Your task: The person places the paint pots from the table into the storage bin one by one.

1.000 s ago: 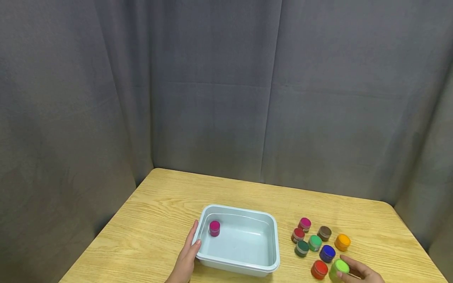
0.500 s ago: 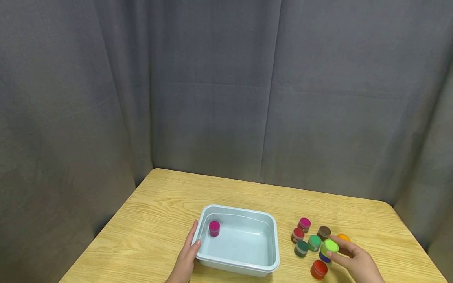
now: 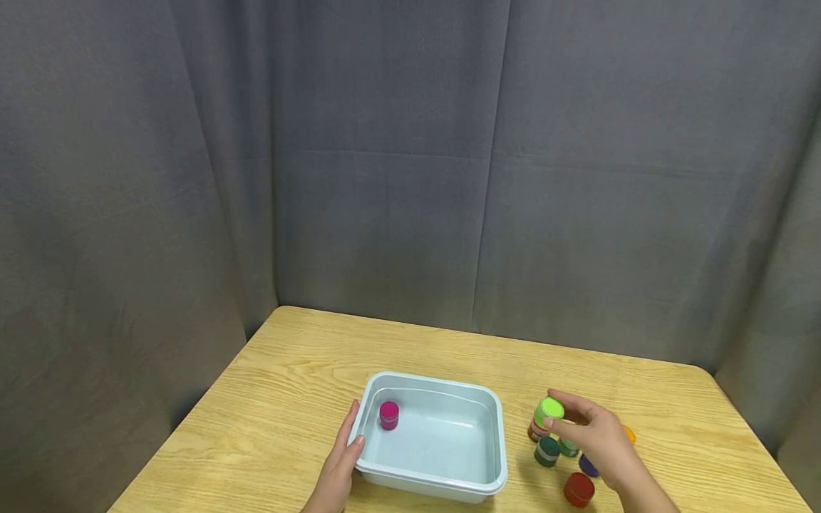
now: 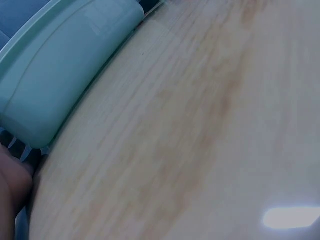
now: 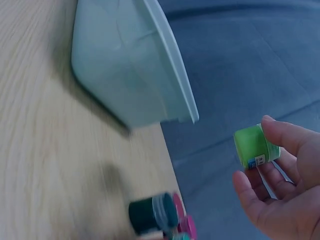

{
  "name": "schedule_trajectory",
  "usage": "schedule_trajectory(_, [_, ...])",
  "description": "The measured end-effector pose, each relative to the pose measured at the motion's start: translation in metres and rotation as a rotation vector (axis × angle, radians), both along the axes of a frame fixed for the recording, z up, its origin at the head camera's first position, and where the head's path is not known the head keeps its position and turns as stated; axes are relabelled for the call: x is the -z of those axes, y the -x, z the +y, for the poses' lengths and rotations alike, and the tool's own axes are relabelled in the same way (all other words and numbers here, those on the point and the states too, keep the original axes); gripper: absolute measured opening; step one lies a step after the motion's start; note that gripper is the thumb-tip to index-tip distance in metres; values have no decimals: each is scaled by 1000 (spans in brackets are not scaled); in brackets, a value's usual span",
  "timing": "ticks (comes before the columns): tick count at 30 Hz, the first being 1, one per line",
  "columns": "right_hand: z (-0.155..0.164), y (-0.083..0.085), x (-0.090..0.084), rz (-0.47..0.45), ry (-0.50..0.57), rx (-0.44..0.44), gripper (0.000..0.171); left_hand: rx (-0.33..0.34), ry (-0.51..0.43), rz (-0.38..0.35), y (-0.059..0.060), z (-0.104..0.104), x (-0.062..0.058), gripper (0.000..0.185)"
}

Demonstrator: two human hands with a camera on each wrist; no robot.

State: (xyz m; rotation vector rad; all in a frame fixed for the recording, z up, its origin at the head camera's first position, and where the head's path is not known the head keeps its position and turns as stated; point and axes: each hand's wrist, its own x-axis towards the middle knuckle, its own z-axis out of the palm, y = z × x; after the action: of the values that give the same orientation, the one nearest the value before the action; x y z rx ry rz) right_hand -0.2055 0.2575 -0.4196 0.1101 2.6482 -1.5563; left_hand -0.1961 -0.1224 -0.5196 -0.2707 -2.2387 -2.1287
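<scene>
My right hand point(image 3: 599, 434) pinches a small lime-green paint jar point(image 3: 549, 411) between thumb and fingers. It carries the jar above the other jars, right of the tub. In the right wrist view the green jar point(image 5: 252, 145) is tilted, a small label on its side. My left hand point(image 3: 336, 463) holds the pale blue plastic tub point(image 3: 436, 487) at its left end, thumb at the rim and fingers along the outer wall. A magenta paint jar point(image 3: 388, 415) stands inside the tub, near its left wall.
Right of the tub stand several paint jars, among them a dark green jar point(image 3: 546, 452), a red jar point(image 3: 579, 490) and a blue jar point(image 3: 588, 465). My right hand partly covers the group. Grey curtains point(image 3: 385, 178) hang behind the wooden table point(image 3: 308, 356).
My right hand has lifted the lime-green jar from the near right of the group and moved it left and away, over the other jars. My left hand and the tub have stayed put.
</scene>
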Motion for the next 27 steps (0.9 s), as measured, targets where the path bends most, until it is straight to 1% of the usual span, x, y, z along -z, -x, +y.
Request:
schedule_trajectory(3, [-13,4,-5,21,26,-16,66,-5,4,1,0,0,0,58])
schedule_trajectory(6, [-26,9,-9,6,80,-22,65,-7,10,3,0,-1,0,58])
schedule_trajectory(9, [-36,13,-11,-12,108,-23,64,-9,9,-6,0,0,0,58])
schedule_trajectory(12, [-45,19,-13,-14,94,-27,63,-4,7,-19,1,0,0,59])
schedule_trajectory(19, [-65,29,-14,58,34,-62,61,9,5,-18,2,0,0,59])
schedule_trajectory(27, [-85,34,-11,68,108,-71,55,5,13,-33,1,-1,-1,60])
